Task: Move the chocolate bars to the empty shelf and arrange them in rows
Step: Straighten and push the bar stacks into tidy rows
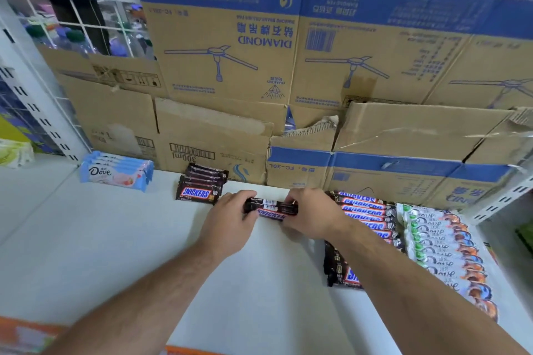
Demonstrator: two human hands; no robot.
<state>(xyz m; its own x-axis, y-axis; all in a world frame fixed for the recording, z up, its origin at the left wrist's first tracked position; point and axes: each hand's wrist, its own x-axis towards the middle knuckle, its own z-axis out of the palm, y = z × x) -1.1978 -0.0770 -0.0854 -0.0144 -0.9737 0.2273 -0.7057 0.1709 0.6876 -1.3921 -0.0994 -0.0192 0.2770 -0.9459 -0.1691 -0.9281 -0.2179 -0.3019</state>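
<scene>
A small bundle of Snickers bars (271, 209) sits between the two hands, its long axis running left to right across the white shelf (138, 245). The left grip (230, 220) is curled round the bundle's left end and the right grip (310, 212) pinches its right end, so both are grasping the same bars. Whether the bundle rests on the shelf or hangs just above it cannot be told.

What the next move likely turns on is the short Snickers stack (202, 187) already set down. It lies to the left of the held bundle and a little further back, near the cardboard boxes (219, 135), with its long axis also left to right. The left grip is the nearer one to it; a small gap separates bundle and stack. A judgement only: the bundle either starts a new row here or slides left to sit beside that stack.

Further left, well apart, is a pile of blue Dove bars (115, 171). To the right lie a long Snickers row (366, 215) and a Dove row (444, 253), nearer the right grip.
</scene>
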